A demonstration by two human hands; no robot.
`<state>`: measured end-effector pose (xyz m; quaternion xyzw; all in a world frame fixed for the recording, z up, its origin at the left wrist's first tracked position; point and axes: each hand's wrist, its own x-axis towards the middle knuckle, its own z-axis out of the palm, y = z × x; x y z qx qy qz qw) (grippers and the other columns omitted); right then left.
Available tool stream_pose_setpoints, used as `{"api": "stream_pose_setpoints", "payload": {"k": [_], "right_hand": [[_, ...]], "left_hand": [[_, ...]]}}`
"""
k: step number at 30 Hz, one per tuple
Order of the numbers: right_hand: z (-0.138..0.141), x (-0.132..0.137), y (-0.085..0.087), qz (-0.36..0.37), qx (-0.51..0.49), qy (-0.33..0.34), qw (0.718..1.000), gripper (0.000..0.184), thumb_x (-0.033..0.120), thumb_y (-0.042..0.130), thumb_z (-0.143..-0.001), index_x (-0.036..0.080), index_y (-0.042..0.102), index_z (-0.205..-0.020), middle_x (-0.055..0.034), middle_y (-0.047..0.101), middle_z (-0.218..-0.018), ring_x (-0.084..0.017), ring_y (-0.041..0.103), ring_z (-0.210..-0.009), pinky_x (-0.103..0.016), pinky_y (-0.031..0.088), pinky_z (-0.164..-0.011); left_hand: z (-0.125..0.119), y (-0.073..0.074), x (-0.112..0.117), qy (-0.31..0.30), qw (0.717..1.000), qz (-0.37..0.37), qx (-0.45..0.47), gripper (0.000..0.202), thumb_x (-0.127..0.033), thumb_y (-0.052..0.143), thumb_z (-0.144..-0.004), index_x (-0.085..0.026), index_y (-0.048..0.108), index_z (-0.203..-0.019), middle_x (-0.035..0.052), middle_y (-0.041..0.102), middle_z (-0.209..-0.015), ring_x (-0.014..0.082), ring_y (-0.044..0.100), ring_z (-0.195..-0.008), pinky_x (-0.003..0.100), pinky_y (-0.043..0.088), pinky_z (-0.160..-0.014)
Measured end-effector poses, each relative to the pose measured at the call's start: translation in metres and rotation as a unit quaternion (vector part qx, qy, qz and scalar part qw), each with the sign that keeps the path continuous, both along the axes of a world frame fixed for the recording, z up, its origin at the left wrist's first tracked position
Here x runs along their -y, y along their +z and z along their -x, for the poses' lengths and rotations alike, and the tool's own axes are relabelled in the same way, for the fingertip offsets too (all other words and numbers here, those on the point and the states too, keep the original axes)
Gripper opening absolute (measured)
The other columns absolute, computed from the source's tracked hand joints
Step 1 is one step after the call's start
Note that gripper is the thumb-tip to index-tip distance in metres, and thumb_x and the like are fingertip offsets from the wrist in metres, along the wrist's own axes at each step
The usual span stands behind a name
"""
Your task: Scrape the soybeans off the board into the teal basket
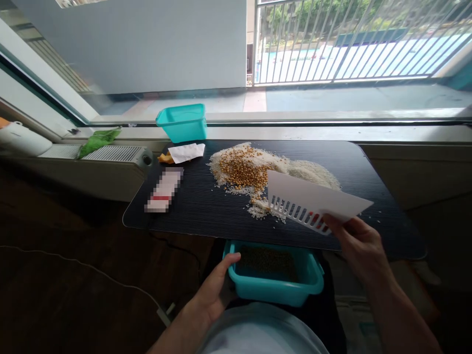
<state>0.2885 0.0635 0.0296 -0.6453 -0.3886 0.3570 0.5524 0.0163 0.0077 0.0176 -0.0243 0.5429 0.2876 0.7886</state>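
My right hand (356,246) grips a white slotted scoop (311,200) by its near edge; the scoop's slotted lip rests on the dark table (206,206) at the near side of a heap of white rice mixed with yellow beans (254,169). My left hand (216,290) holds the left rim of a teal tub (275,275) below the table's front edge, thumb over the rim. The tub holds a layer of small dark grains.
A second teal tub (182,122) stands on the sill at the back left. A crumpled white paper (186,151) and a flat white-and-red packet (164,189) lie on the table's left part. A green cloth (98,140) lies on the radiator. A white cable (92,270) crosses the floor.
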Motion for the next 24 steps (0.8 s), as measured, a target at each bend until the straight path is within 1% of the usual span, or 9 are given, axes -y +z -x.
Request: {"api": "stream_pose_setpoints", "payload": {"k": [3, 6, 9, 13, 17, 21, 24], "right_hand": [[0.001, -0.004, -0.004, -0.013, 0.013, 0.006, 1.0, 0.028, 0.047, 0.081, -0.066, 0.026, 0.078, -0.084, -0.0017, 0.079, -0.081, -0.025, 0.073, -0.075, -0.036, 0.06, -0.071], [0.002, -0.007, -0.006, -0.018, 0.023, -0.013, 0.999, 0.033, 0.05, 0.082, -0.064, 0.024, 0.079, -0.084, -0.0017, 0.078, -0.079, -0.024, 0.073, -0.074, -0.035, 0.06, -0.068], [0.001, -0.008, -0.008, -0.014, 0.027, -0.023, 0.999, 0.034, 0.049, 0.082, -0.064, 0.025, 0.079, -0.086, -0.001, 0.079, -0.08, -0.023, 0.073, -0.074, -0.033, 0.06, -0.068], [0.0, -0.005, -0.008, -0.012, 0.034, -0.004, 0.999, 0.032, 0.049, 0.081, -0.064, 0.024, 0.079, -0.084, -0.0008, 0.078, -0.077, -0.022, 0.071, -0.068, -0.032, 0.059, -0.063], [-0.001, -0.001, -0.008, -0.005, 0.032, 0.007, 0.999, 0.032, 0.049, 0.08, -0.066, 0.023, 0.079, -0.085, -0.0016, 0.078, -0.077, -0.022, 0.071, -0.069, -0.032, 0.059, -0.064], [-0.002, 0.001, -0.008, 0.001, 0.017, 0.006, 1.0, 0.036, 0.048, 0.083, -0.062, 0.023, 0.079, -0.086, -0.0018, 0.079, -0.08, -0.023, 0.072, -0.071, -0.035, 0.061, -0.068], [-0.003, 0.003, -0.007, 0.004, 0.011, 0.013, 1.0, 0.035, 0.048, 0.083, -0.063, 0.022, 0.079, -0.086, -0.0026, 0.079, -0.082, -0.024, 0.073, -0.073, -0.036, 0.061, -0.069]], "left_hand": [[-0.001, 0.0, 0.001, 0.006, 1.0, -0.003, -0.003, 0.046, -0.038, 0.06, -0.084, -0.017, 0.057, -0.125, 0.0092, 0.075, -0.097, 0.0251, 0.07, -0.089, 0.033, 0.054, -0.078], [-0.001, 0.0, 0.001, 0.017, 1.0, 0.002, 0.001, 0.047, -0.037, 0.061, -0.084, -0.016, 0.056, -0.125, 0.0099, 0.075, -0.098, 0.0255, 0.07, -0.088, 0.034, 0.054, -0.079], [-0.001, 0.0, 0.002, 0.026, 1.0, 0.005, 0.009, 0.049, -0.037, 0.063, -0.082, -0.015, 0.056, -0.125, 0.0106, 0.075, -0.098, 0.0261, 0.071, -0.088, 0.035, 0.054, -0.08], [0.0, 0.0, 0.003, 0.03, 0.999, 0.014, 0.018, 0.05, -0.037, 0.066, -0.081, -0.015, 0.057, -0.125, 0.0112, 0.075, -0.098, 0.027, 0.071, -0.087, 0.036, 0.055, -0.079], [-0.001, 0.001, 0.002, 0.032, 0.999, 0.012, 0.03, 0.05, -0.037, 0.065, -0.082, -0.015, 0.057, -0.125, 0.0112, 0.075, -0.098, 0.0272, 0.071, -0.087, 0.037, 0.055, -0.08], [-0.002, 0.002, 0.003, 0.034, 0.999, 0.007, 0.025, 0.05, -0.036, 0.065, -0.081, -0.015, 0.056, -0.126, 0.0109, 0.075, -0.099, 0.0269, 0.071, -0.088, 0.036, 0.055, -0.081], [-0.001, 0.002, 0.003, 0.032, 0.999, 0.01, 0.027, 0.051, -0.037, 0.065, -0.081, -0.014, 0.057, -0.126, 0.0114, 0.075, -0.099, 0.0273, 0.071, -0.088, 0.036, 0.055, -0.081]]}}
